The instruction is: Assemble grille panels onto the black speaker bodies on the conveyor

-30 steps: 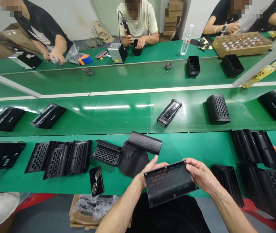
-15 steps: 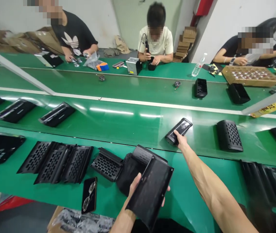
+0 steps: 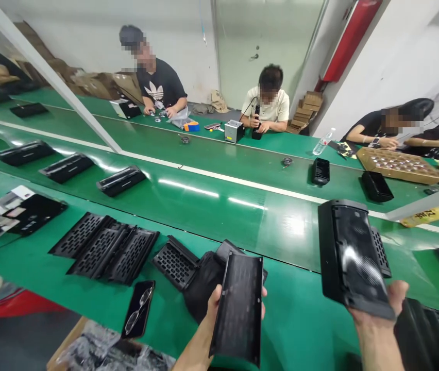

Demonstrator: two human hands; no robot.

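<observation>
In the head view, my left hand (image 3: 215,304) is closed around a black curved plastic cover (image 3: 238,309), its hollow inner side facing me. My right hand (image 3: 377,304) grips the lower end of a black speaker housing (image 3: 353,257) and holds it up over the right side of the bench, its glossy front toward me. Behind the left hand lie a dark pouch-like item (image 3: 202,286) and a perforated black cover (image 3: 175,263). More perforated covers (image 3: 113,247) lie side by side further left.
A phone with glasses on it (image 3: 139,310) lies near the front edge, above a box of wrapped parts (image 3: 107,348). Several black housings (image 3: 122,180) rest on the green belt (image 3: 204,216). Dark covers (image 3: 428,335) are stacked at right. Co-workers (image 3: 268,100) sit opposite.
My right hand has lifted the speaker housing off the belt and brought it closer, upright and to the right. My left hand still holds the cover, now turned more upright. The view has shifted.
</observation>
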